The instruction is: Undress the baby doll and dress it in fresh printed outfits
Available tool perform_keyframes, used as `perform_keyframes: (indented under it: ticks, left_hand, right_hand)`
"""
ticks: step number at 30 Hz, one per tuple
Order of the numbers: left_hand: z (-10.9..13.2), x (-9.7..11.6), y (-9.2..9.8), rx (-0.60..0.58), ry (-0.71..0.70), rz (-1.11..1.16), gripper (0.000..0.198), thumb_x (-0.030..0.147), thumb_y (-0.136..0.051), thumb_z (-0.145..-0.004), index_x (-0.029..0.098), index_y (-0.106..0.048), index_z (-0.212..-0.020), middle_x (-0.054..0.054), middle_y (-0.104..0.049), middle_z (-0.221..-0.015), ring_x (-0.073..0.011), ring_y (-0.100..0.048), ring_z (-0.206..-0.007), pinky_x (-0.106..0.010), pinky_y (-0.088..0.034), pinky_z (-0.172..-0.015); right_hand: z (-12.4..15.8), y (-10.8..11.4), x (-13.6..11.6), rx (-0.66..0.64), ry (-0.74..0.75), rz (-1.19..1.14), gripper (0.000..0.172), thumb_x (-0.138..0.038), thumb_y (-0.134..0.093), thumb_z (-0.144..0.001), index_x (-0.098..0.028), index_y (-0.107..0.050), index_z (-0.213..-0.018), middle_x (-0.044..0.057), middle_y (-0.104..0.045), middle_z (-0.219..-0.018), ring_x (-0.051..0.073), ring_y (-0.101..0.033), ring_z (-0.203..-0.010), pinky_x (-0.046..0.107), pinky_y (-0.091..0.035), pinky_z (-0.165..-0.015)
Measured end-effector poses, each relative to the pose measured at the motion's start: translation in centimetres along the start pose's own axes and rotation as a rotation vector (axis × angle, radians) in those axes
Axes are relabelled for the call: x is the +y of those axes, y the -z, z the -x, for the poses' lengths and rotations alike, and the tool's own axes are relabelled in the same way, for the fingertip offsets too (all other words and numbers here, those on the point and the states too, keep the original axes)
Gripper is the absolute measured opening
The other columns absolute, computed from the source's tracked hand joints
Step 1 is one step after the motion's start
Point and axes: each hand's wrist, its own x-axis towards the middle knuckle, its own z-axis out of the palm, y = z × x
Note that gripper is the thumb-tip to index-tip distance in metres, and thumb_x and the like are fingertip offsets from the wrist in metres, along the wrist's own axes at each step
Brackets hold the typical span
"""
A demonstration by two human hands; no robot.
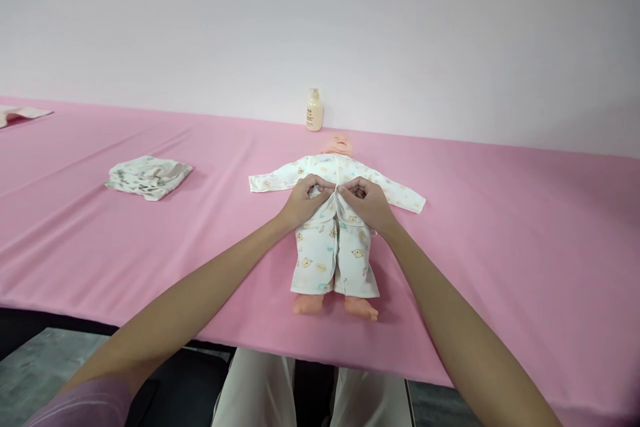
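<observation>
A baby doll point(309, 304) lies on its back with its feet toward me, dressed in a white printed shirt point(281, 177) and matching trousers point(313, 260). The shirt's sleeves stretch out to both sides. At the middle of the shirt front, my left hand point(309, 199) pinches the fabric from the left. Close beside it, my right hand point(369, 201) pinches the shirt's other front edge from the right. The fingertips of both hands almost meet there. Whatever fastening may be between them is too small to make out.
Pink cloth point(220, 267) covers the table, whose front edge is just before my lap. A pump bottle point(315, 112) stands behind the doll's head against the white wall point(450, 47). To the left lie a folded printed cloth point(149, 177) and a pale pink cloth point(23, 113).
</observation>
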Motion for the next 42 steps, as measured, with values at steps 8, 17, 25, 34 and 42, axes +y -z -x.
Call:
perform_keyframes:
  ticks: [8,17,25,34,42]
  left_hand:
    - [0.1,0.6,-0.1,0.015,0.022,-0.041,0.016,0.038,-0.079,-0.098,0.024,-0.078,-0.104,-0.003,-0.066,-0.097,-0.02,-0.062,-0.095,-0.037,-0.052,-0.094]
    - [-0.1,0.2,-0.1,0.009,-0.049,-0.177,0.017,0.042,-0.079,-0.1,0.025,-0.077,-0.103,-0.003,-0.069,-0.099,-0.0225,-0.062,-0.1,-0.041,-0.048,-0.102]
    - [-0.2,0.2,-0.1,0.004,-0.083,-0.21,0.013,0.036,-0.083,-0.096,0.026,-0.078,-0.104,-0.003,-0.069,-0.096,-0.0232,-0.063,-0.099,-0.042,-0.047,-0.102]
    - [-0.2,0.2,0.0,0.009,-0.06,-0.285,0.014,0.037,-0.083,-0.095,0.027,-0.077,-0.104,-0.002,-0.067,-0.095,-0.0238,-0.059,-0.097,-0.042,-0.043,-0.098]
    - [-0.1,0.7,-0.1,-0.028,-0.086,-0.379,0.016,0.033,-0.084,-0.093,0.029,-0.078,-0.108,-0.001,-0.064,-0.094,-0.0243,-0.057,-0.097,-0.044,-0.039,-0.106]
  right_hand:
    - [0.2,-0.1,-0.2,0.013,0.02,0.011,0.031,-0.054,-0.081,-0.088,-0.024,-0.075,-0.089,-0.001,-0.058,-0.07,0.016,-0.047,-0.066,0.032,-0.039,-0.06]
    - [1.1,-0.9,-1.7,0.031,0.098,0.179,0.038,-0.06,-0.073,-0.098,-0.025,-0.065,-0.087,0.001,-0.066,-0.077,0.018,-0.055,-0.072,0.034,-0.042,-0.067]
    - [1.0,-1.2,-1.6,0.051,0.109,0.224,0.032,-0.052,-0.064,-0.104,-0.026,-0.063,-0.086,0.001,-0.064,-0.074,0.019,-0.056,-0.073,0.034,-0.04,-0.068]
    - [1.3,-1.6,-1.5,0.065,0.229,0.343,0.024,-0.045,-0.07,-0.1,-0.027,-0.058,-0.09,0.0,-0.062,-0.076,0.022,-0.057,-0.081,0.036,-0.042,-0.076]
    - [1.3,-2.4,-1.2,0.139,0.219,0.448,0.028,-0.042,-0.063,-0.105,-0.027,-0.049,-0.085,0.002,-0.059,-0.075,0.025,-0.055,-0.082,0.036,-0.037,-0.073]
